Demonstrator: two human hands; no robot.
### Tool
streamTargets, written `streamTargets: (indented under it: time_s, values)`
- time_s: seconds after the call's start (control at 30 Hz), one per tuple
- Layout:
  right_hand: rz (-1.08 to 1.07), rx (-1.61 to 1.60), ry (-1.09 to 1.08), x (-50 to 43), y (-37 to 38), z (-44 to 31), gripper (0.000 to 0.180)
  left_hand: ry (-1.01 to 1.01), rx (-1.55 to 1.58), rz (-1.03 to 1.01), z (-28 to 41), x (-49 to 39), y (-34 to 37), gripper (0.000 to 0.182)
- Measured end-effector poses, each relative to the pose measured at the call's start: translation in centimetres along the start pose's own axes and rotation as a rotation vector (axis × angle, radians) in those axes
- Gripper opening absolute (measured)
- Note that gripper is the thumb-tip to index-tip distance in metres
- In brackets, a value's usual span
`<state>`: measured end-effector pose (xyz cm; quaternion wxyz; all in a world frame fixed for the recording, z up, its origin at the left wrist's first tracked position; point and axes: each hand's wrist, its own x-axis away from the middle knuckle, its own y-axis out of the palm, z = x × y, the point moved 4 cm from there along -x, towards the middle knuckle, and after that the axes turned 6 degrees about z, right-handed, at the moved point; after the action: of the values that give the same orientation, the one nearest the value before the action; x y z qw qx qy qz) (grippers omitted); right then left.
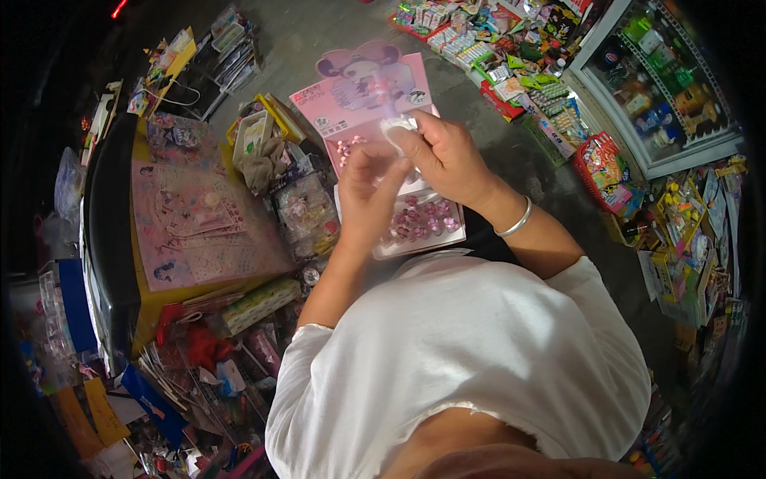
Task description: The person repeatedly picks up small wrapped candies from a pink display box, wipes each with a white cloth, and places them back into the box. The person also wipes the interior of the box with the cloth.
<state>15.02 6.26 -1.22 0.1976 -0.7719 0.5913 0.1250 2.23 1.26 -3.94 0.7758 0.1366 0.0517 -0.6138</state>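
An open pink cardboard display box (359, 114) lies before me, its printed lid with a cartoon figure raised at the far side. Several small pink flower-like trinkets (419, 218) fill its near compartment, and more beads show at its left. Above the box my right hand (449, 152) pinches a crumpled white piece (398, 127), perhaps tissue or plastic. My left hand (377, 191) is close beside it, thumb and forefinger nearly meeting just below the white piece; whether they hold something small is hidden. A silver bangle (516, 217) is around my right wrist.
At left stands a yellow table (143, 323) with pink sticker sheets (179, 263). Beside it are a white basket (251, 135) and packaged trinkets (308, 206). Snack packs, a red basket (604, 173) and a glass-door drinks fridge (664, 161) are at right.
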Motion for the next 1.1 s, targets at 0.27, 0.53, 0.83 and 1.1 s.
streamTargets:
  time_s: [0.27, 0.53, 0.83, 1.1]
  values:
    - [-0.047, 0.077, -0.039, 0.6, -1.6, 1.0, 0.023, 0.005, -0.011, -0.017, 2.8, -2.7, 2.2, 0.019]
    - [0.024, -0.384, 0.184, 0.3, -3.6, 1.9, 0.029, -0.057, 0.269, -0.118, 2.9, -3.0, 4.5, 0.016]
    - [0.075, -0.092, -0.082, -1.7, -4.6, -1.2, 0.026, 0.171, -0.016, -0.117, 2.4, -2.8, 4.4, 0.015]
    - [0.043, -0.391, 0.205, -2.1, -5.4, 0.1, 0.022, 0.434, -0.419, -0.125, 3.4, -2.5, 4.1, 0.014]
